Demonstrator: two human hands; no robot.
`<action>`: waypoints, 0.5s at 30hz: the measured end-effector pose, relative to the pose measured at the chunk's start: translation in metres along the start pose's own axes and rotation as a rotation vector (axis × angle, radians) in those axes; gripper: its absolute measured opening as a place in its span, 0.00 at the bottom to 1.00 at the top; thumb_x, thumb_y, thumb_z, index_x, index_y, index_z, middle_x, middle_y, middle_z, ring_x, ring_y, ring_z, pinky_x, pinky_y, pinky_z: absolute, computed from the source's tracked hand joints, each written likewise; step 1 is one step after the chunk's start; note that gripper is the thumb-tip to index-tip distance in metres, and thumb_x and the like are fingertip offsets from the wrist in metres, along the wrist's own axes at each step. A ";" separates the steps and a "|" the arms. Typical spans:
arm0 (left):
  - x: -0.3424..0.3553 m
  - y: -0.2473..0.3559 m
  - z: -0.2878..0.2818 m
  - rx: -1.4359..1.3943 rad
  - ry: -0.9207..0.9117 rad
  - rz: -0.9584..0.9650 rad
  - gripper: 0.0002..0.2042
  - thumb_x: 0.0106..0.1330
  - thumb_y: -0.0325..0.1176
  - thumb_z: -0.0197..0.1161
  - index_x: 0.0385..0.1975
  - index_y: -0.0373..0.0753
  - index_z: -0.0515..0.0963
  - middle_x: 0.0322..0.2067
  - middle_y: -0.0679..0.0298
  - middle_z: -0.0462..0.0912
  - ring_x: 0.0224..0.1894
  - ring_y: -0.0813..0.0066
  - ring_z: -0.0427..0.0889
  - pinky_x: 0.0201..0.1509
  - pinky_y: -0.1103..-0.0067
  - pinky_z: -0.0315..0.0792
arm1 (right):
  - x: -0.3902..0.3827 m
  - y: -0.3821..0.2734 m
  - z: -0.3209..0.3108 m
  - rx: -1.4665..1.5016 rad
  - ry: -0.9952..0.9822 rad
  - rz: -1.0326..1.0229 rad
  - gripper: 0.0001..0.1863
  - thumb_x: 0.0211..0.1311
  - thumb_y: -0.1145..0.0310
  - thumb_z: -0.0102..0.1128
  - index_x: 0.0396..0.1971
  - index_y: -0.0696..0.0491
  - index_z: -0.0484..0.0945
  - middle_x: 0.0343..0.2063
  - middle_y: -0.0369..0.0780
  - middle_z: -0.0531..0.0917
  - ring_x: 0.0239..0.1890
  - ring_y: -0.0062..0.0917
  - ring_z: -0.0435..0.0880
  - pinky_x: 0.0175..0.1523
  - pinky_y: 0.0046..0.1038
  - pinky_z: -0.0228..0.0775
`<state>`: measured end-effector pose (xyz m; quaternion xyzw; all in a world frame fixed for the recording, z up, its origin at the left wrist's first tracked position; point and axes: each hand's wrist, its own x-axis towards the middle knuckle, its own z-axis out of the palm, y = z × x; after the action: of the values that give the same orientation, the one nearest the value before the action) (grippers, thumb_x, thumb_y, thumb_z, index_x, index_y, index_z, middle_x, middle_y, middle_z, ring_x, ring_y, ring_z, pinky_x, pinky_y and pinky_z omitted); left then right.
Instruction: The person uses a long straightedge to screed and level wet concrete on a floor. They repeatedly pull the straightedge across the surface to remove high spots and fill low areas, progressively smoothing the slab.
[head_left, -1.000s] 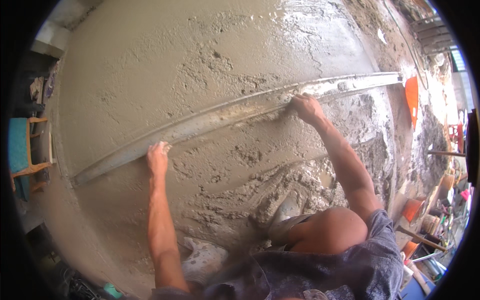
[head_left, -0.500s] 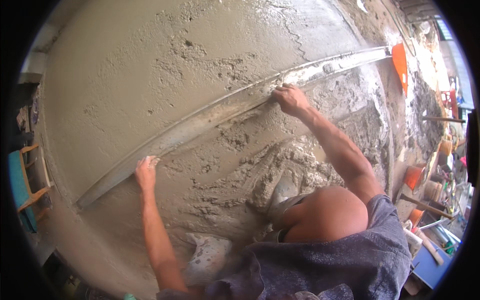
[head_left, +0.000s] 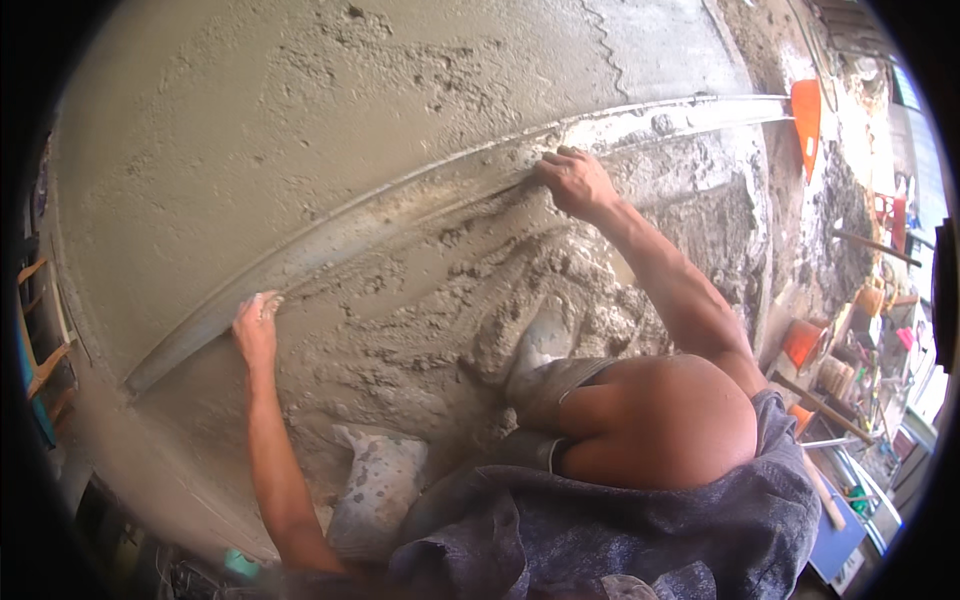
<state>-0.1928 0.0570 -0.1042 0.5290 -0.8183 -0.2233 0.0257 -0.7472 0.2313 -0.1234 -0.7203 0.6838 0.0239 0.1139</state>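
Note:
A long metal screed bar (head_left: 390,212), coated with wet concrete, lies slantwise across the slab from lower left to upper right. My left hand (head_left: 256,325) grips its near edge close to the left end, fingers over the rim. Farther along, my right hand (head_left: 577,183) is closed on the same edge, right of the bar's middle. Beyond the bar spreads smoother wet concrete (head_left: 200,150) with pitted patches. On my side the concrete (head_left: 420,340) is lumpy and ridged. My fingertips are partly hidden by the bar and the smeared concrete.
My mud-covered boots (head_left: 380,490) stand in the wet concrete, knees bent. An orange flat piece (head_left: 806,128) is at the bar's right end. Orange containers (head_left: 803,343), wooden handles (head_left: 822,405) and a blue board (head_left: 838,545) lie at the right. Wooden furniture parts (head_left: 45,370) edge the left.
The view has shifted, so the bar's left end, my left hand and the boots appear farther left. Both hands keep hold of the bar. Whether the bar itself slid is hard to tell.

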 end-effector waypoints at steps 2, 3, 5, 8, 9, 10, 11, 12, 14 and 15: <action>-0.003 0.021 0.002 0.065 0.015 0.005 0.08 0.64 0.28 0.63 0.40 0.38 0.84 0.37 0.56 0.87 0.42 0.54 0.83 0.48 0.65 0.76 | -0.007 0.008 -0.003 0.165 -0.286 0.097 0.12 0.71 0.70 0.52 0.50 0.46 0.80 0.50 0.37 0.85 0.59 0.29 0.80 0.68 0.35 0.67; -0.001 0.030 0.004 0.079 0.010 0.024 0.08 0.64 0.29 0.63 0.40 0.38 0.84 0.38 0.56 0.87 0.43 0.53 0.83 0.48 0.65 0.76 | -0.016 0.018 -0.003 0.151 -0.216 0.072 0.12 0.72 0.67 0.52 0.49 0.45 0.81 0.48 0.36 0.85 0.57 0.28 0.81 0.66 0.34 0.68; -0.008 0.027 0.006 0.105 -0.017 0.103 0.08 0.63 0.29 0.65 0.40 0.39 0.85 0.39 0.55 0.86 0.43 0.52 0.83 0.49 0.64 0.75 | -0.028 0.026 -0.005 0.198 -0.106 0.058 0.11 0.73 0.63 0.51 0.46 0.41 0.83 0.45 0.33 0.87 0.52 0.27 0.83 0.62 0.32 0.71; -0.018 0.033 0.012 0.050 -0.018 0.086 0.07 0.63 0.31 0.64 0.39 0.41 0.85 0.37 0.56 0.86 0.42 0.52 0.82 0.47 0.64 0.75 | -0.028 0.012 -0.013 0.163 -0.031 0.076 0.16 0.64 0.79 0.59 0.38 0.37 0.88 0.41 0.28 0.88 0.42 0.22 0.83 0.50 0.19 0.77; -0.026 0.025 0.011 0.035 -0.041 0.082 0.07 0.63 0.32 0.65 0.38 0.40 0.85 0.36 0.56 0.87 0.41 0.52 0.83 0.47 0.64 0.76 | -0.030 -0.003 -0.013 0.158 -0.129 0.139 0.16 0.65 0.78 0.59 0.40 0.38 0.87 0.41 0.29 0.88 0.43 0.22 0.84 0.52 0.20 0.77; -0.026 0.018 0.007 0.011 -0.045 0.076 0.07 0.63 0.32 0.65 0.38 0.40 0.85 0.36 0.56 0.87 0.41 0.52 0.83 0.46 0.65 0.76 | -0.026 -0.009 -0.018 0.135 -0.218 0.194 0.16 0.65 0.78 0.59 0.43 0.39 0.86 0.42 0.29 0.87 0.44 0.23 0.84 0.54 0.21 0.77; -0.025 0.012 0.005 -0.059 -0.055 0.100 0.07 0.63 0.32 0.66 0.38 0.39 0.85 0.35 0.56 0.87 0.40 0.53 0.84 0.45 0.64 0.76 | -0.038 0.003 0.008 0.110 -0.101 0.030 0.15 0.65 0.77 0.59 0.46 0.40 0.84 0.43 0.30 0.87 0.45 0.22 0.84 0.56 0.23 0.77; -0.029 0.016 0.009 -0.037 -0.068 0.068 0.08 0.63 0.32 0.66 0.39 0.39 0.85 0.35 0.56 0.87 0.40 0.53 0.84 0.45 0.64 0.76 | -0.045 0.000 0.022 -0.016 0.061 -0.021 0.15 0.65 0.77 0.59 0.45 0.40 0.85 0.42 0.30 0.87 0.44 0.21 0.84 0.54 0.24 0.78; -0.041 0.017 0.002 0.029 -0.077 -0.012 0.09 0.62 0.31 0.67 0.40 0.38 0.85 0.36 0.55 0.87 0.40 0.53 0.84 0.45 0.64 0.76 | -0.038 -0.014 -0.007 0.173 -0.205 0.099 0.16 0.65 0.78 0.60 0.45 0.40 0.86 0.42 0.30 0.87 0.45 0.22 0.84 0.53 0.25 0.78; -0.036 0.037 0.000 0.101 -0.122 -0.014 0.08 0.64 0.30 0.66 0.40 0.38 0.85 0.38 0.54 0.87 0.41 0.52 0.84 0.46 0.64 0.76 | -0.047 -0.002 -0.007 0.204 -0.184 0.066 0.12 0.67 0.72 0.57 0.44 0.41 0.85 0.42 0.31 0.87 0.46 0.25 0.84 0.53 0.28 0.78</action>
<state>-0.2088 0.1016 -0.0829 0.5206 -0.8249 -0.2138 -0.0524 -0.7494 0.2760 -0.1074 -0.6769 0.6927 0.0237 0.2479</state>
